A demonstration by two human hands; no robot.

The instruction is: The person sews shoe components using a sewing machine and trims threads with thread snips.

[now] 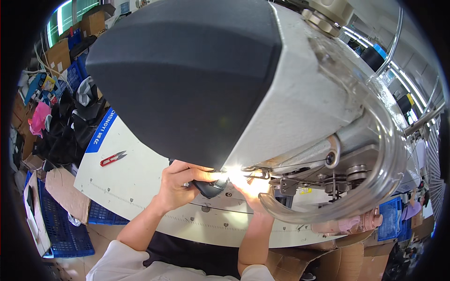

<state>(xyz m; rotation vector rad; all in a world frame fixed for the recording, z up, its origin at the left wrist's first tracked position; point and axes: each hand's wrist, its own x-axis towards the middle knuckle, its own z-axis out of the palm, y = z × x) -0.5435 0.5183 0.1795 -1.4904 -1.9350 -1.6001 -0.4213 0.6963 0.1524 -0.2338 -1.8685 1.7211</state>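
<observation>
A small black piece of fabric or leather (212, 189), curved with a seam along it, lies under the head of a sewing machine (304, 89). My left hand (180, 185) pinches its left side, thumb and fingers closed on it. At its right end, my right hand (255, 189) has its fingers together on the piece. A bright lamp glare washes out those fingertips and the stitching spot. The machine's large black cover (183, 75) hides what lies behind my hands. A clear bent tube (323, 213) curves close to my right wrist.
Red-handled thread snips (113, 158) lie on the white table (140, 187), left of the machine. Black cloth pieces (65, 126) are heaped beyond its left edge. Blue crates (65, 225) stand lower left, cardboard (337, 262) lower right. A pink bottle (349, 224) lies near the right edge.
</observation>
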